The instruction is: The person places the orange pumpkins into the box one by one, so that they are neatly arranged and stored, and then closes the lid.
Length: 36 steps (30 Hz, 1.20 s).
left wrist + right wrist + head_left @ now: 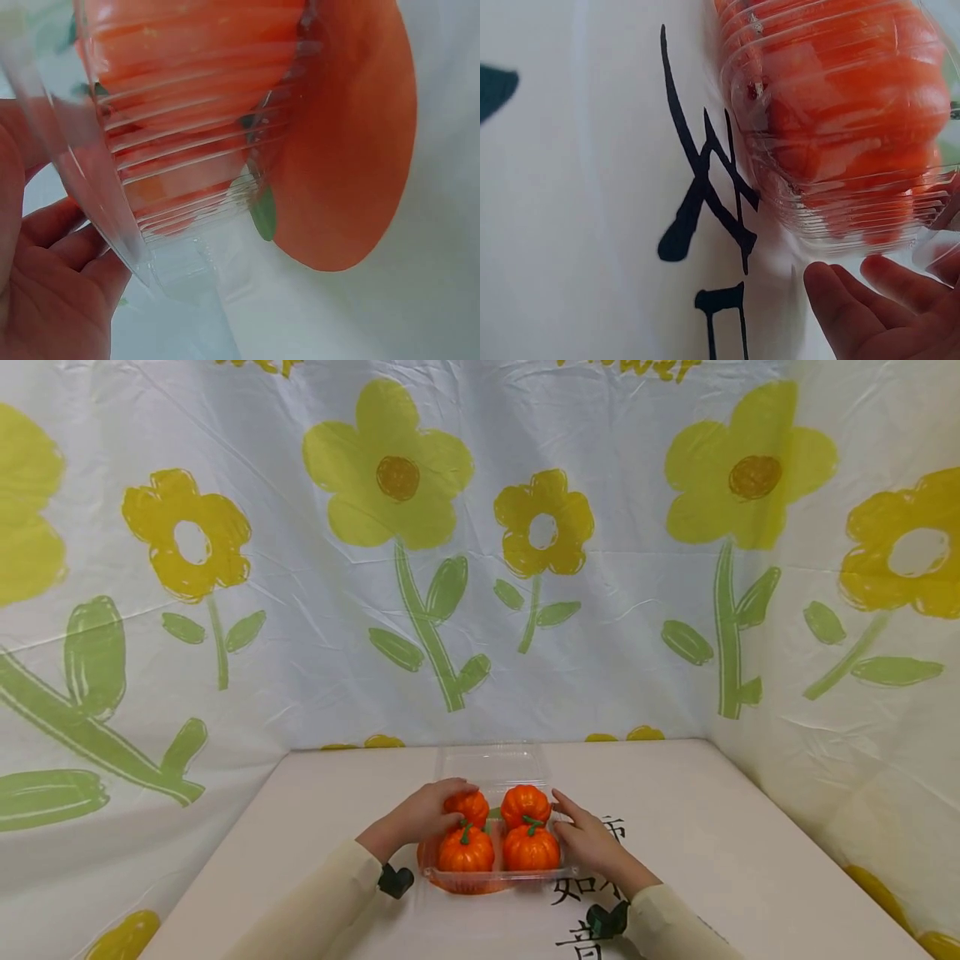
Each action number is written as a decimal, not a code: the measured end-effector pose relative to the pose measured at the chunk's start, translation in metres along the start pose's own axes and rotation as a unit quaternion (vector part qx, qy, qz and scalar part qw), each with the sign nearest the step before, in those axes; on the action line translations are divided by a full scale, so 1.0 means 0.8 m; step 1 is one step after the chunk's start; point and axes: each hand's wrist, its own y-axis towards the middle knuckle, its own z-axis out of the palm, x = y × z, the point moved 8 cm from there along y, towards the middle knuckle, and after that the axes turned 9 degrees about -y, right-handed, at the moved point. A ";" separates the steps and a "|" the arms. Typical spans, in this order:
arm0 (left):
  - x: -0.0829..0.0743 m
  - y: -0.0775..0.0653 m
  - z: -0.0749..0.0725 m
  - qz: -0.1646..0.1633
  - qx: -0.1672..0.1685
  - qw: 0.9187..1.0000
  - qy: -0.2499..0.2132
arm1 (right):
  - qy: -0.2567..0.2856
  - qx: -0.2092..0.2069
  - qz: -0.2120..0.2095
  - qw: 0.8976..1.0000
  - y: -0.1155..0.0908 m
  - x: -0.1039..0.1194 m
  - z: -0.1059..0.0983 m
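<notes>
Several glossy orange toy pumpkins with green stems sit in a clear plastic clamshell box. My left hand curves round the back-left pumpkin, fingers over its top and thumb on its near side. In the left wrist view, that hand reaches over the box's rim. My right hand is at the right side, its fingertips close to the back-right pumpkin. The right wrist view has its fingers loosely extended beside the ribbed wall. Two front pumpkins stand nearer to me.
The box's clear lid lies open toward the back. Under the box, a flat orange print shows on the white tabletop. Black characters are printed to the right. A flower-patterned curtain encloses the table's back and sides.
</notes>
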 end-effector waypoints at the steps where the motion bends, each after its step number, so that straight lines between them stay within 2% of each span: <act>1: 0.000 0.000 -0.001 0.002 -0.001 1.000 0.002 | 0.000 0.001 -0.001 1.000 0.000 -0.001 0.000; 9: 0.010 -0.001 -0.015 0.017 -0.037 0.999 -0.019 | -0.017 0.004 0.002 1.000 0.006 -0.008 -0.005; 16: 0.027 0.002 -0.034 0.012 -0.075 0.993 -0.086 | -0.021 0.007 -0.002 1.000 0.019 -0.004 -0.023; 24: 0.047 0.003 -0.054 -0.028 -0.109 0.986 -0.122 | -0.053 0.018 -0.012 0.998 0.038 -0.002 -0.038; 36: 0.072 0.014 -0.059 -0.056 -0.131 0.981 -0.132 | -0.083 0.018 -0.007 0.996 0.068 -0.012 -0.042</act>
